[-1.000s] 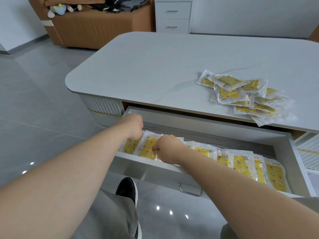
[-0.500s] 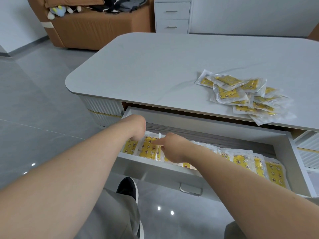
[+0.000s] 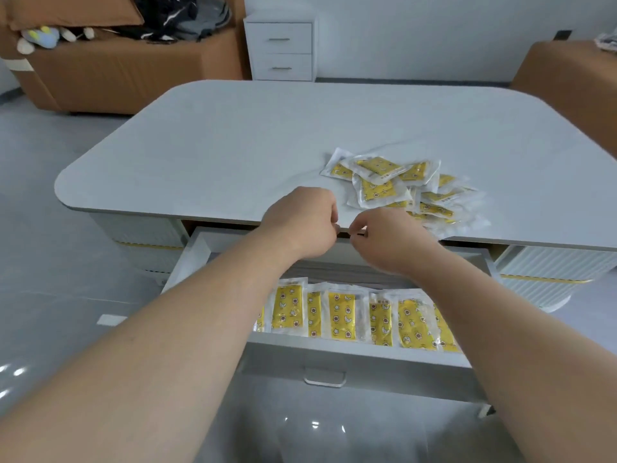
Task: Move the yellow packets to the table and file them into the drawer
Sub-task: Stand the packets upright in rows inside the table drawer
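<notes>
Both my hands hover at the tabletop's [image 3: 217, 155] near edge, above the open drawer [image 3: 350, 354]. Left hand [image 3: 302, 225] curled loosely, nothing visible in its grip. Right hand [image 3: 384, 240] has thumb and forefinger pressed together; cannot tell whether anything is pinched. Filed packets [image 3: 344, 315] stand in a row along the drawer's front. Loose pile of packets [image 3: 397, 188] lies on the tabletop at two o'clock from my hands, just beside the right one. Step in hand, I judge: between filings, heading for the pile. Next move calls for picking one packet off the heap's near edge.
</notes>
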A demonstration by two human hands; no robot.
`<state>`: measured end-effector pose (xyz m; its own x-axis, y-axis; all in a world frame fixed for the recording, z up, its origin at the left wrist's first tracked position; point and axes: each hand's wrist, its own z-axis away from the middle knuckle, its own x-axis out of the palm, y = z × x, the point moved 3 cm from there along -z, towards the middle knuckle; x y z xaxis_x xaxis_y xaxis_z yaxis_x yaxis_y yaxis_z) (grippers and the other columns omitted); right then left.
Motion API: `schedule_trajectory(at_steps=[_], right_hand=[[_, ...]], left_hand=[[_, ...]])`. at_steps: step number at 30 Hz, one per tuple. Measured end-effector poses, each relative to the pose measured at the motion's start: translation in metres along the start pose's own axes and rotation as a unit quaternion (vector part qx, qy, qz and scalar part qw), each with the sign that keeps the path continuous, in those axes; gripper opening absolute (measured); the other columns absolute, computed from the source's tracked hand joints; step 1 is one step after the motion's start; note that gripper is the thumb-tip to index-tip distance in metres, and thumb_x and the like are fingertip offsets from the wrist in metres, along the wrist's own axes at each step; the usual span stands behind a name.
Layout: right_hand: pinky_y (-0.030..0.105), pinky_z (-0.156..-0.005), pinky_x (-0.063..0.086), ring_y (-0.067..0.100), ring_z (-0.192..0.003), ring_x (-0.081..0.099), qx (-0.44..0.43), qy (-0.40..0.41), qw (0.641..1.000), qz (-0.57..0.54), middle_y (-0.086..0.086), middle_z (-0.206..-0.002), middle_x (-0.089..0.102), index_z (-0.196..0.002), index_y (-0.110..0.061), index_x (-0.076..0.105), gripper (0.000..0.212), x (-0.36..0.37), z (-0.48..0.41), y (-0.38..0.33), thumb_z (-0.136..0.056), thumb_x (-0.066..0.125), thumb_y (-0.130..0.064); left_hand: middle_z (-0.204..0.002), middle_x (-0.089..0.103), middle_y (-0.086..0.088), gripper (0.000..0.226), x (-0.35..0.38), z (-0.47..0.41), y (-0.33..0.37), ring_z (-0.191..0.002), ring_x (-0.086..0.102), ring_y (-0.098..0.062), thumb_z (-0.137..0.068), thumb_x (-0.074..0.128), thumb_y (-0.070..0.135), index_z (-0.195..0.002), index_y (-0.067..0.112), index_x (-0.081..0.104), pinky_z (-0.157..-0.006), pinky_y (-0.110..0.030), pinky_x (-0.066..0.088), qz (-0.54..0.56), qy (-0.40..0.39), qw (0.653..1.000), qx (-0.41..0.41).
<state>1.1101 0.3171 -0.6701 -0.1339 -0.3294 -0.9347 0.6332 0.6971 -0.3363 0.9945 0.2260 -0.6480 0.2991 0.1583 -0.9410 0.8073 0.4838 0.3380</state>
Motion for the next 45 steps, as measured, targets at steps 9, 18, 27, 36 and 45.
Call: schedule_trajectory(at_steps=[9, 18, 27, 36, 45], right_hand=[[0.026, -0.056, 0.042, 0.022, -0.075, 0.060, 0.220, 0.176, 0.926, -0.250, 0.003, -0.092, 0.066, -0.101, -0.015, 0.064, 0.017, -0.049, -0.006, 0.097, -0.090, 0.052, -0.013], [0.044, -0.112, 0.030, 0.033, -0.140, 0.028, 0.264, 0.185, 0.939, -0.122, 0.009, -0.153, 0.031, -0.152, -0.031, 0.033, 0.058, -0.050, -0.015, 0.115, -0.096, 0.051, -0.037], [0.047, -0.105, 0.033, 0.028, -0.142, 0.029, 0.195, 0.067, 0.978, 0.023, 0.005, -0.150, 0.039, -0.146, -0.013, 0.040, 0.050, -0.026, -0.030, 0.109, -0.104, 0.039, -0.040], [0.037, -0.085, 0.032, 0.028, -0.111, 0.051, 0.194, 0.143, 0.968, 0.072, 0.003, -0.103, 0.049, -0.105, -0.017, 0.065, 0.021, -0.037, -0.025, 0.106, -0.093, 0.048, -0.010], [0.035, -0.075, 0.031, 0.027, -0.090, 0.046, 0.113, 0.270, 0.955, 0.057, 0.001, -0.085, 0.055, -0.090, -0.016, 0.053, 0.016, -0.046, -0.015, 0.094, -0.100, 0.041, -0.010]], left_hand=[[-0.131, 0.058, 0.000, 0.031, 0.034, -0.044, 0.063, -0.112, 0.057, -0.022, -0.097, 0.060, 0.032, -0.127, 0.021, 0.058, -0.086, -0.035, 0.049, 0.051, 0.052, 0.994, 0.078], [-0.169, 0.006, -0.003, 0.071, 0.066, -0.070, 0.069, -0.154, 0.008, -0.027, -0.100, 0.046, 0.052, -0.157, 0.016, 0.023, -0.118, -0.046, 0.027, -0.045, 0.028, 0.995, 0.088], [-0.169, 0.001, 0.001, 0.073, 0.080, -0.070, 0.062, -0.155, 0.010, -0.021, -0.101, 0.031, 0.061, -0.159, 0.018, 0.021, -0.121, -0.050, 0.023, -0.073, -0.025, 0.992, 0.096], [-0.108, 0.065, -0.003, 0.041, 0.054, -0.052, 0.053, -0.099, 0.060, -0.027, -0.098, 0.050, 0.055, -0.114, 0.017, 0.052, -0.074, -0.036, 0.039, -0.144, 0.043, 0.986, 0.073], [-0.112, 0.058, -0.006, 0.068, 0.048, -0.048, 0.044, -0.105, 0.055, -0.026, -0.092, 0.034, 0.075, -0.111, 0.017, 0.063, -0.082, -0.040, 0.045, -0.167, 0.054, 0.984, 0.043]])
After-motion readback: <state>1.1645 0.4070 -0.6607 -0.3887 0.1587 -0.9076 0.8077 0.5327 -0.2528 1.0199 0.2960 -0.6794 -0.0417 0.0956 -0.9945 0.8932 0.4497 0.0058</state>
